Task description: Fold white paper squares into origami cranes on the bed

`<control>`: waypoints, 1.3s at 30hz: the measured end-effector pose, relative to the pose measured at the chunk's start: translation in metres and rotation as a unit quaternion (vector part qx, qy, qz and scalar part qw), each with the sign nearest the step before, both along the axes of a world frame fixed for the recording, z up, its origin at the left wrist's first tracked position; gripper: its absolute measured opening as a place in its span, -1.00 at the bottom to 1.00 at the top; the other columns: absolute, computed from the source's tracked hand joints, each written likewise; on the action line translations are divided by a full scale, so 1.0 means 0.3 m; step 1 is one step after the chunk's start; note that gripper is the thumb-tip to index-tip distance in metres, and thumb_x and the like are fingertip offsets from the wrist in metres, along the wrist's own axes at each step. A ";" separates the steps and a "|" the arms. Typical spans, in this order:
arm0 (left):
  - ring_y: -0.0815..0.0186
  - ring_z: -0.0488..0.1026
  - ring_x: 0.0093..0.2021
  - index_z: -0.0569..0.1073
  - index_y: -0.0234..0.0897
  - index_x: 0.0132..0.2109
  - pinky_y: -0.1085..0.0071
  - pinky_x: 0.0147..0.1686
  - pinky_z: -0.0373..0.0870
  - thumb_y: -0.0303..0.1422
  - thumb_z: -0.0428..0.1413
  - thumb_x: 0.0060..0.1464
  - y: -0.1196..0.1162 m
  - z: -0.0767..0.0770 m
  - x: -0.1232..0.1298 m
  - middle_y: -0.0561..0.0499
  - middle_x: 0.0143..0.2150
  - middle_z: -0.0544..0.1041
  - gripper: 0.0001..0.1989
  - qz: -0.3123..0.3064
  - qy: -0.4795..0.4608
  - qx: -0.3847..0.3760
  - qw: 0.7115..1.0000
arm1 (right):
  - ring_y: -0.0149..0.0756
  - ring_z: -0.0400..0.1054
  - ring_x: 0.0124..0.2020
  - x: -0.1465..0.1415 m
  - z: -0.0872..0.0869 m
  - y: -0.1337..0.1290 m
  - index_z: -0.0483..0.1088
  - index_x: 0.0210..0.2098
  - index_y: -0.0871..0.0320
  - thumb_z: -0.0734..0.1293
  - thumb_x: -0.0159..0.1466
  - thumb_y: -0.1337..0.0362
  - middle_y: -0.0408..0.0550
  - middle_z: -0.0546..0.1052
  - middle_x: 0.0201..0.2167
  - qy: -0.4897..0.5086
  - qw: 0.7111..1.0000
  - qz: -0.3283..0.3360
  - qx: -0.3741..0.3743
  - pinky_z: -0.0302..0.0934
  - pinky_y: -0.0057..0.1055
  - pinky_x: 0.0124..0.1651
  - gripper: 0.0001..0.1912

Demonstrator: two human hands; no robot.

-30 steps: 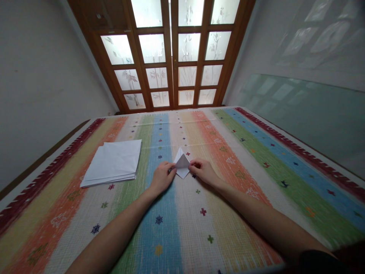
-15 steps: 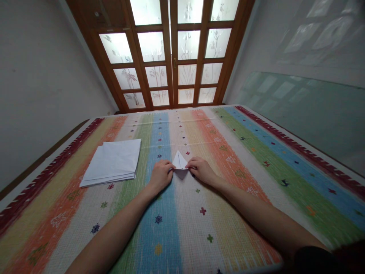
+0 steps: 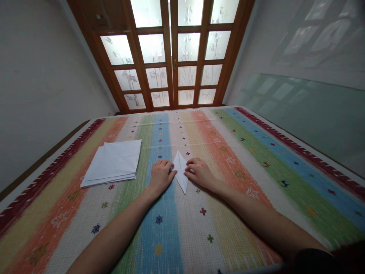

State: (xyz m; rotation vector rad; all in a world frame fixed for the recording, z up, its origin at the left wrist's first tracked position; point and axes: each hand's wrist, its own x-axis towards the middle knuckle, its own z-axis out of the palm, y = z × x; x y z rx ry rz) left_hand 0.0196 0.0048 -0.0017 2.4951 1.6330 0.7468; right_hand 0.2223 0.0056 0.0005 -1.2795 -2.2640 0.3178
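Folding a small white paper piece (image 3: 181,171) on the bench (image 3: 242,182), right in the middle on the striped cloth (image 3: 159,236), between the blue and orange stripes. Left hand (image 3: 160,176) curling loosely, fingertips pinching the left edge of it; right hand (image 3: 199,172) doing the same on the right edge, fingers bent and pressing down. Looking like a narrow kite or diamond shape already, so several creases seemingly done, but hard telling how many folds are remaining. Sitting untouched well off to the left, a stack of white sheets (image 3: 114,161). Glowing behind it all, wooden doors with frosted panes (image 3: 173,57).
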 end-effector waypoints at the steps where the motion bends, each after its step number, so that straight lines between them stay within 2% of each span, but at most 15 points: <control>1: 0.06 0.37 -0.05 0.51 -0.25 -0.22 0.15 -0.06 0.23 -0.32 0.19 0.07 0.000 -0.001 0.001 -0.11 -0.13 0.53 -0.87 0.012 0.002 -0.001 1.000 | -0.12 0.30 -0.08 -0.003 -0.002 0.000 0.52 -0.37 0.18 0.39 0.19 0.27 0.10 0.50 -0.15 0.002 1.000 -0.011 -0.002 0.16 -0.18 -0.01 -0.90; 3: 0.04 0.36 -0.01 0.49 -0.26 -0.17 0.14 -0.03 0.23 -0.31 0.19 0.07 0.002 -0.001 0.003 -0.13 -0.09 0.51 -0.82 0.034 0.009 0.002 0.999 | -0.09 0.28 -0.02 -0.010 -0.004 0.003 0.50 -0.24 0.19 0.41 0.16 0.27 0.12 0.48 -0.10 0.007 0.999 -0.036 -0.014 0.14 -0.15 0.02 -0.82; 6: 0.02 0.31 0.08 0.46 -0.25 -0.07 0.11 0.05 0.21 -0.26 0.19 0.07 0.004 -0.002 0.007 -0.15 0.02 0.46 -0.72 0.072 0.026 0.003 0.997 | -0.08 0.29 0.00 -0.018 -0.003 0.015 0.41 -0.02 0.21 0.44 0.11 0.28 0.14 0.47 -0.07 0.020 0.996 -0.066 -0.051 0.15 -0.15 0.04 -0.56; 8: 0.00 0.26 0.15 0.46 -0.25 -0.04 0.08 0.10 0.17 -0.23 0.19 0.07 0.004 -0.003 0.009 -0.17 0.08 0.43 -0.68 0.097 0.043 -0.006 0.994 | -0.10 0.31 -0.01 -0.023 0.001 0.024 0.36 0.05 0.21 0.44 0.08 0.30 0.14 0.46 -0.06 0.029 0.994 -0.073 -0.081 0.15 -0.17 0.05 -0.47; 13: -0.04 0.19 0.23 0.45 -0.24 0.00 0.01 0.18 0.10 -0.22 0.16 0.10 0.000 -0.009 0.010 -0.18 0.13 0.40 -0.66 0.101 0.065 -0.004 0.993 | -0.15 0.38 -0.12 -0.029 0.018 0.039 0.39 0.03 0.19 0.43 0.03 0.41 0.09 0.51 -0.09 0.079 0.984 -0.064 -0.148 0.20 -0.25 -0.05 -0.46; 17: -0.05 0.19 0.23 0.42 -0.29 0.06 -0.01 0.20 0.09 -0.21 0.17 0.08 0.004 -0.016 0.006 -0.21 0.14 0.40 -0.58 0.075 0.033 -0.003 0.997 | -0.26 0.37 -0.32 -0.026 0.015 0.040 0.46 -0.11 0.20 0.38 0.02 0.49 -0.02 0.55 -0.29 0.135 0.975 -0.069 -0.163 0.21 -0.34 -0.21 -0.59; 20: -0.06 0.22 0.23 0.41 -0.29 0.07 -0.06 0.21 0.06 -0.21 0.20 0.04 0.013 -0.014 0.000 -0.20 0.12 0.43 -0.54 0.043 -0.017 -0.018 0.999 | -0.31 0.35 -0.37 -0.020 0.002 0.044 0.49 -0.25 0.20 0.34 0.02 0.52 -0.07 0.51 -0.38 0.185 0.967 -0.068 -0.162 0.21 -0.37 -0.25 -0.71; 23: -0.01 0.32 0.16 0.40 -0.29 0.08 -0.04 0.18 0.15 -0.24 0.24 -0.02 0.022 -0.008 -0.005 -0.20 0.08 0.47 -0.50 -0.010 -0.119 -0.059 0.991 | -0.31 0.37 -0.30 -0.018 -0.010 0.045 0.48 -0.27 0.18 0.30 0.02 0.53 -0.06 0.49 -0.32 0.257 0.954 -0.039 -0.146 0.26 -0.36 -0.21 -0.71; 27: 0.18 0.51 -0.08 0.30 -0.29 0.19 0.18 -0.01 0.39 -0.34 0.22 -0.02 0.035 -0.002 -0.010 -0.13 -0.09 0.57 -0.40 -0.057 -0.305 -0.150 0.939 | -0.37 0.36 -0.34 -0.016 -0.010 0.038 0.40 -0.05 0.11 0.30 0.07 0.48 0.00 0.44 -0.14 0.345 0.933 -0.017 -0.102 0.31 -0.40 -0.30 -0.56; 28: 0.22 0.54 -0.16 0.30 -0.30 0.19 0.23 -0.08 0.43 -0.36 0.21 -0.01 0.038 0.001 -0.012 -0.09 -0.16 0.60 -0.41 -0.063 -0.341 -0.168 0.923 | -0.38 0.35 -0.36 -0.014 -0.005 0.036 0.36 0.02 0.09 0.31 0.08 0.46 0.01 0.43 -0.12 0.356 0.931 -0.015 -0.083 0.32 -0.41 -0.32 -0.51; 30: 0.26 0.56 -0.27 0.41 -0.31 0.08 0.31 -0.19 0.47 -0.37 0.18 0.02 0.040 0.014 -0.014 -0.05 -0.25 0.62 -0.56 -0.078 -0.378 -0.173 0.906 | -0.39 0.36 -0.38 -0.006 0.014 0.030 0.31 0.09 0.06 0.33 0.11 0.44 0.00 0.43 -0.13 0.358 0.933 -0.006 -0.019 0.34 -0.39 -0.32 -0.46; 32: 0.27 0.56 -0.29 0.53 -0.30 -0.15 0.36 -0.24 0.47 -0.37 0.17 0.05 0.034 0.034 -0.017 -0.05 -0.27 0.63 -0.80 -0.089 -0.372 -0.122 0.916 | -0.36 0.39 -0.35 0.003 0.040 0.021 0.34 0.05 0.05 0.32 0.16 0.44 -0.04 0.46 -0.21 0.335 0.940 0.012 0.066 0.36 -0.36 -0.26 -0.54; 34: 0.30 0.56 -0.32 0.56 -0.27 -0.26 0.40 -0.28 0.46 -0.38 0.15 0.09 0.022 0.057 -0.020 -0.01 -0.32 0.63 -0.90 -0.086 -0.343 -0.029 0.935 | -0.33 0.42 -0.30 0.013 0.066 0.011 0.43 -0.08 0.05 0.29 0.22 0.44 -0.08 0.50 -0.31 0.299 0.941 0.039 0.152 0.36 -0.36 -0.23 -0.70; 36: 0.33 0.56 -0.32 0.55 -0.24 -0.25 0.43 -0.30 0.46 -0.41 0.13 0.13 0.006 0.075 -0.022 0.01 -0.32 0.63 -0.90 -0.092 -0.313 0.071 0.943 | -0.33 0.44 -0.29 0.020 0.083 0.002 0.47 -0.22 0.05 0.27 0.26 0.44 -0.08 0.52 -0.36 0.265 0.937 0.064 0.220 0.37 -0.38 -0.26 -0.80; 39: 0.35 0.57 -0.26 0.52 -0.24 -0.21 0.42 -0.25 0.47 -0.50 0.09 0.16 -0.008 0.084 -0.027 0.00 -0.26 0.63 -0.87 -0.145 -0.269 0.209 0.929 | -0.34 0.46 -0.31 0.026 0.083 0.001 0.47 -0.31 0.07 0.27 0.28 0.43 -0.07 0.52 -0.37 0.240 0.925 0.091 0.282 0.39 -0.40 -0.27 -0.83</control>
